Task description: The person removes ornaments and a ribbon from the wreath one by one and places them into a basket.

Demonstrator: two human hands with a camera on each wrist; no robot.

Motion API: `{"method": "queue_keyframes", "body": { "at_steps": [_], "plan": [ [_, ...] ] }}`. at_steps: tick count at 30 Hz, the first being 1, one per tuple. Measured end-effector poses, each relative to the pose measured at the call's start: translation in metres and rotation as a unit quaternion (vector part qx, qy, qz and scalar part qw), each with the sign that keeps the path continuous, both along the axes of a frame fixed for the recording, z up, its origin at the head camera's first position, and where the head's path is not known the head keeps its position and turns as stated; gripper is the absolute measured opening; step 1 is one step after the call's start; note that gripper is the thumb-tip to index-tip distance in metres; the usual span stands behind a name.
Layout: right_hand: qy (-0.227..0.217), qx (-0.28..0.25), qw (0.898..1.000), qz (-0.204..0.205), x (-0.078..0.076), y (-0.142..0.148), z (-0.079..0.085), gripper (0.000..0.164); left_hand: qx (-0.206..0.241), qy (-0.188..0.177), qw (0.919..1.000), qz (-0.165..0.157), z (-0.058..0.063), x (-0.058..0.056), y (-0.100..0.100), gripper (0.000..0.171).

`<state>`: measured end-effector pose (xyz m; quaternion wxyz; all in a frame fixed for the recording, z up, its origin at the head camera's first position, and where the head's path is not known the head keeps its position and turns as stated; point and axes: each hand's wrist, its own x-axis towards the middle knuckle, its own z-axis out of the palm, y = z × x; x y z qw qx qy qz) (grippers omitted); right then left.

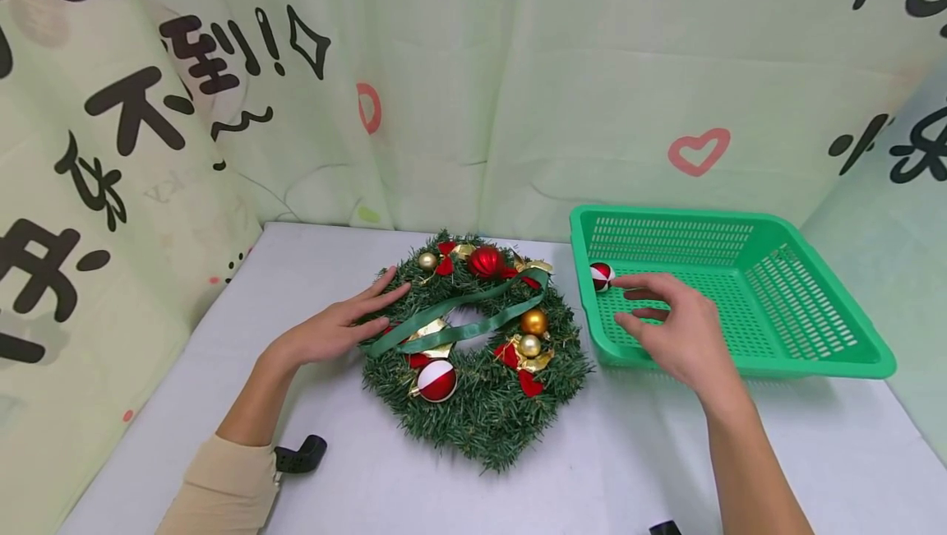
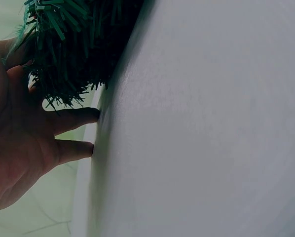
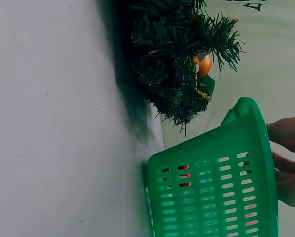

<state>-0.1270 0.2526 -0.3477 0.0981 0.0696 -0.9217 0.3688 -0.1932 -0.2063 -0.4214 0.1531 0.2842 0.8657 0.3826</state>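
A green Christmas wreath (image 1: 473,428) lies on the table, decorated with a red bauble (image 1: 486,261), small gold baubles (image 1: 534,322), red bows and a red-and-white bauble (image 1: 437,380). Loops of green ribbon (image 1: 473,328) cross its middle. My left hand (image 1: 333,325) rests at the wreath's left edge with fingers spread; in the left wrist view two fingertips (image 2: 91,116) reach down to the tabletop. Over the left part of a green plastic basket (image 1: 740,364), my right hand (image 1: 681,329) hovers with loosely bent fingers. Below its fingertips, another red-and-white bauble (image 1: 601,275) sits inside the basket.
The basket stands right of the wreath, near the table's back edge. A white cloth covers the table (image 1: 355,469). Pale green curtains (image 1: 444,91) with black lettering and red hearts hang behind and at both sides.
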Motion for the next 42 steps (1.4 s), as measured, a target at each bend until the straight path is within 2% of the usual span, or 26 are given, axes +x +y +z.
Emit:
{"method": "queue_keyframes", "body": {
  "at_steps": [7,16,23,32,42],
  "plan": [
    [0.03,-0.015,0.999,0.007,0.004,-0.01,0.005,0.04,0.001,-0.001,1.0,0.001,0.001,0.0,0.001,0.058],
    [0.049,-0.089,0.993,0.058,0.009,-0.023,0.007,0.042,0.001,0.002,1.0,0.0,0.0,0.0,0.001,0.058],
    [0.026,-0.13,0.987,0.09,0.011,-0.036,0.005,0.041,-0.003,0.006,1.0,-0.001,0.0,0.0,0.001,0.058],
    [-0.003,-0.145,0.981,0.126,0.014,-0.054,0.0,0.041,0.001,0.002,1.0,-0.001,-0.001,-0.001,0.0,0.058],
    [-0.034,-0.16,0.976,0.143,0.015,-0.069,-0.007,0.043,0.002,0.002,1.0,-0.003,0.001,0.001,0.0,0.058]
  ]
}}
